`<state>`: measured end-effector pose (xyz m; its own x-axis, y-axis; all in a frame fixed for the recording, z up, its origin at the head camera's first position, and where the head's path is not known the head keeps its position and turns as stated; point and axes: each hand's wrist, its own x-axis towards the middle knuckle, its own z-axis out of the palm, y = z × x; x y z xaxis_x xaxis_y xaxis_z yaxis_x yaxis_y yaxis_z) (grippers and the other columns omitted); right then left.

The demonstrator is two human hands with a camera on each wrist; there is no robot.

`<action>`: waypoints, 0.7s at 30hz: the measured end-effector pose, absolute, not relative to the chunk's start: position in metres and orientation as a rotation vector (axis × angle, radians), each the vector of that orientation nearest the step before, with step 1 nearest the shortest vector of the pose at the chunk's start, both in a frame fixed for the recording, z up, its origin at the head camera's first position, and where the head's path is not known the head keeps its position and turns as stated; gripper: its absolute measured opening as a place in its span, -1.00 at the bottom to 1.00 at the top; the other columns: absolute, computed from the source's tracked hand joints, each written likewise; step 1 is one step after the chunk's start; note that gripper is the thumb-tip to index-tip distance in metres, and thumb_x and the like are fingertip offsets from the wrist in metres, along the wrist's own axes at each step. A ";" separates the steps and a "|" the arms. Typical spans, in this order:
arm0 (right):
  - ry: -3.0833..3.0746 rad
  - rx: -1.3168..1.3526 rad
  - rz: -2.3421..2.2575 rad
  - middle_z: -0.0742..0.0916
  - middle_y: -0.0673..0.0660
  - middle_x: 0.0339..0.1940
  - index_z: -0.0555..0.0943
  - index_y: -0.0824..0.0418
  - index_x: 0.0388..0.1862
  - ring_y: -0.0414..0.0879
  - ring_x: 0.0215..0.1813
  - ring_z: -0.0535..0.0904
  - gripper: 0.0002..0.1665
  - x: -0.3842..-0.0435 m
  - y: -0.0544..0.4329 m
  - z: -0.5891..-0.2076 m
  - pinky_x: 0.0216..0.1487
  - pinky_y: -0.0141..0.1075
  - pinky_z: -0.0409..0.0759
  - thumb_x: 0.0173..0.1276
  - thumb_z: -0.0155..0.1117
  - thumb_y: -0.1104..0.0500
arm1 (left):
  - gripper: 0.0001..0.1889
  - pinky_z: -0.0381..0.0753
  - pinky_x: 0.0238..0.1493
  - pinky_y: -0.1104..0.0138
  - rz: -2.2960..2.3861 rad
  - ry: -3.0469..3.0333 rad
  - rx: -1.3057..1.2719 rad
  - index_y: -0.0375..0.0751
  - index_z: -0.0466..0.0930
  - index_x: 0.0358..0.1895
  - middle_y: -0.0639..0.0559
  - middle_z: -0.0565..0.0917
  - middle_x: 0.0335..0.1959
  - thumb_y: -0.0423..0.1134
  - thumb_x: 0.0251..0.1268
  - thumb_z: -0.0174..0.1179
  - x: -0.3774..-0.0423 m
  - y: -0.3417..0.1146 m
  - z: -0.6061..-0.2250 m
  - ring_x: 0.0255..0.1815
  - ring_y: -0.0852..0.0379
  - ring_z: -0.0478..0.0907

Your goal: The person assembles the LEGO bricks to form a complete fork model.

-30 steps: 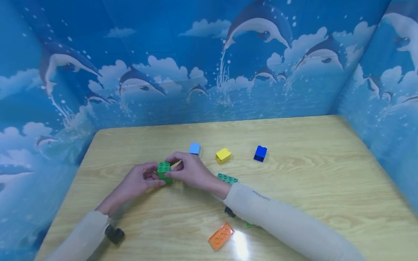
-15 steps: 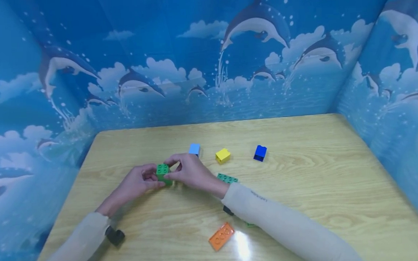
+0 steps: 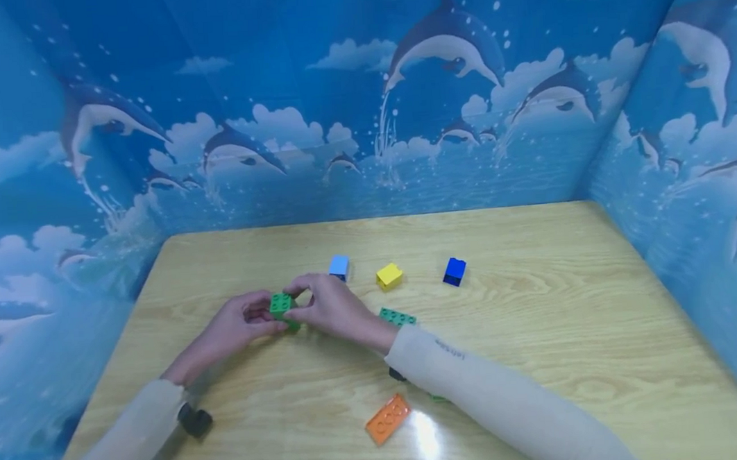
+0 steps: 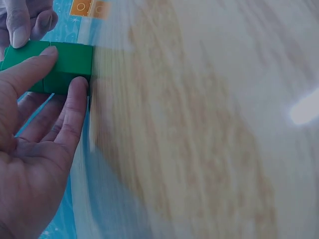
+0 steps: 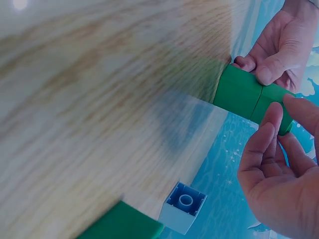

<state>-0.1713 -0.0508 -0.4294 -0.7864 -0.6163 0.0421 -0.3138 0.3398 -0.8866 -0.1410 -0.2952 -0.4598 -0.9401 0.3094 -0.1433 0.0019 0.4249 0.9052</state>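
Note:
Two green building bricks stand stacked on the wooden table, joined at a thin seam. My left hand (image 3: 238, 323) holds the stack from the left; its thumb lies near the seam and a finger touches the lower brick (image 5: 237, 89). From the other side my right hand (image 3: 338, 308) pinches the upper brick (image 3: 280, 303), whose studs face up. Fingers cover parts of both bricks. Just beyond the right hand sits a light blue brick (image 3: 339, 267). A flat green plate (image 3: 397, 317) is partly covered by the right forearm.
A yellow brick (image 3: 389, 276) and a dark blue brick (image 3: 455, 271) lie farther back on the table (image 3: 554, 303). Nearer my body is an orange plate (image 3: 387, 419). Another green piece (image 3: 438, 398) shows partly under the right sleeve. A dolphin-printed curtain (image 3: 337, 106) surrounds the table.
The green stack and both hands have shifted slightly left and toward my body. The head view has also turned a little. Both hands keep their hold; the other pieces stay put.

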 end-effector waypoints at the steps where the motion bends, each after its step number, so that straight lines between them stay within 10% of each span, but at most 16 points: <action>1: 2.312 -0.834 -1.424 0.79 0.04 0.11 0.76 0.20 0.22 -0.24 -0.35 0.69 -0.59 -0.171 -0.051 -0.430 -0.32 -0.35 0.73 0.43 0.59 0.25 | -0.54 0.78 -0.01 0.27 1.522 2.393 0.272 -0.41 0.63 0.27 -0.13 0.78 0.00 -0.33 0.40 0.51 -0.141 -0.296 -0.460 -0.02 -0.06 0.75; 21: 2.296 -0.811 -1.445 0.78 0.01 0.16 0.74 0.16 0.26 -0.20 -0.41 0.66 -0.55 -0.170 -0.050 -0.430 -0.38 -0.32 0.70 0.43 0.59 0.23 | -0.69 0.80 -0.09 0.25 1.540 2.409 0.312 -0.37 0.72 0.06 -0.15 0.79 -0.10 -0.40 0.31 0.55 -0.144 -0.299 -0.458 -0.10 -0.04 0.77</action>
